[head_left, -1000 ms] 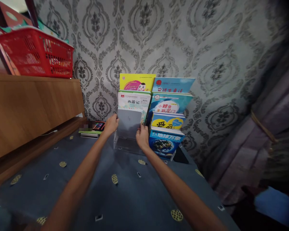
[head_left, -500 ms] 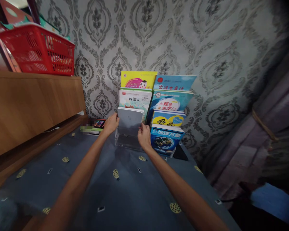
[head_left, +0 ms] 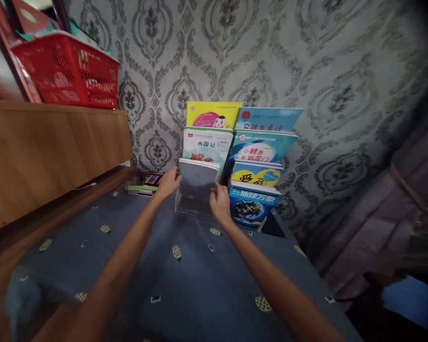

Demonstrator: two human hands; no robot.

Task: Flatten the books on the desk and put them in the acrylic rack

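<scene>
Left hand point(head_left: 170, 183), right hand point(head_left: 221, 203) apart, clamped on opposite sides of grey book point(head_left: 197, 179), near front edge of clear rack point(head_left: 190, 212).

Both forearms point(head_left: 271, 270) run off the bottom edge, the left one blurring! Centre frame, and part of the fingers point(head_left: 221, 191) is out of sight at the sides of the grey book point(head_left: 198, 178), which itself blocks the lower portion of the white book point(head_left: 209, 142); the smallest print there, unreadable! Centre left, pixelation masks part of a low pile point(head_left: 148, 191). Upper left, the red basket point(head_left: 66, 71) hides its contents. Lower right, a blue thing point(head_left: 412, 299), too blurred to identify!
</scene>
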